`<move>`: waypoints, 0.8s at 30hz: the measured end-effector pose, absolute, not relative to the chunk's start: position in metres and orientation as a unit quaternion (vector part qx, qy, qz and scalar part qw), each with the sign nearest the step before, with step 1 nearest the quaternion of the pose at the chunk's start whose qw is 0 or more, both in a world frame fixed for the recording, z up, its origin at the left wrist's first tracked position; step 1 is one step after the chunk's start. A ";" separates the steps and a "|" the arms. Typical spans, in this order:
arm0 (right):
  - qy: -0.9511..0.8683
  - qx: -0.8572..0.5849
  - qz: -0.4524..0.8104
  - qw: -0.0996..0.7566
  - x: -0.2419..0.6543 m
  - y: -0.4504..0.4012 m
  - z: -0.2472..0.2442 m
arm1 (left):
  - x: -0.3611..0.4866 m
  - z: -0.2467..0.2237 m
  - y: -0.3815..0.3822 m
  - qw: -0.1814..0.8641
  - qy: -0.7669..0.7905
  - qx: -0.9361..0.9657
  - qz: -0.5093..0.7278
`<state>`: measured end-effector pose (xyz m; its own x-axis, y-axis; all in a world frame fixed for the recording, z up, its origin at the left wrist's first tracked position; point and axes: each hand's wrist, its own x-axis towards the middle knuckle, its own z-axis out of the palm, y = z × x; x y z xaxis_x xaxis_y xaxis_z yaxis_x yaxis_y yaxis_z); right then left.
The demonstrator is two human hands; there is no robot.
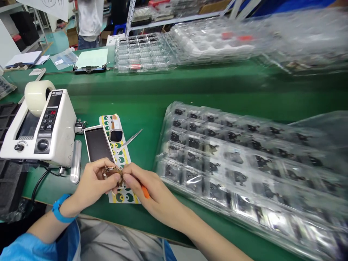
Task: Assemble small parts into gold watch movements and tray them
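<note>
My left hand (102, 179) pinches a small brownish metal part (110, 172) with thin, ribbon-like pieces; my fingers hide much of it. Against its right side press the fingertips of my right hand (144, 185), which grips an orange-handled tool (145, 191) whose tip I cannot make out. Just beyond my hands lies a white-rimmed tray with a dark inside (99, 145). Beside it, a watch body with a dark screen (116, 136) rests on a sheet printed with green and yellow shapes (126, 157). A pointed metal tool (132, 139) lies partly across that sheet.
A white tape dispenser (58, 134) carrying a tape roll (38, 96) stands at the left, near a silvery rounded bar (76, 161). Clear blister trays of dark parts (233, 163) fill the right side. Behind are a clipboard (91, 59), more clear trays (144, 52) and a person (90, 21).
</note>
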<state>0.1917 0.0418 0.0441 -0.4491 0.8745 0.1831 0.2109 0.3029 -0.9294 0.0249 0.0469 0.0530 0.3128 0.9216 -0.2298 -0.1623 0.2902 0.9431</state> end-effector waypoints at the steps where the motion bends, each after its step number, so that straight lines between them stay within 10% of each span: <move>1: -0.711 -0.388 0.460 0.364 0.190 0.042 0.044 | 0.026 0.053 0.047 0.674 0.430 0.445 0.404; 7: -0.627 -0.467 0.496 0.378 0.187 0.045 0.044 | 0.023 0.053 0.049 0.590 0.458 0.472 0.468; 16: -0.395 -0.430 0.726 0.364 0.183 0.041 0.049 | 0.030 0.030 0.044 0.139 0.370 0.760 0.517; 24: -0.566 -0.449 0.560 0.406 0.218 0.041 0.018 | -0.004 0.022 0.002 0.317 0.506 0.513 0.617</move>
<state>0.2178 0.0411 0.0180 -0.2674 0.9626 -0.0435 0.0530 -0.0303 -0.9981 -0.0042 0.0022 0.0219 -0.2723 0.9103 0.3118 0.1273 -0.2871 0.9494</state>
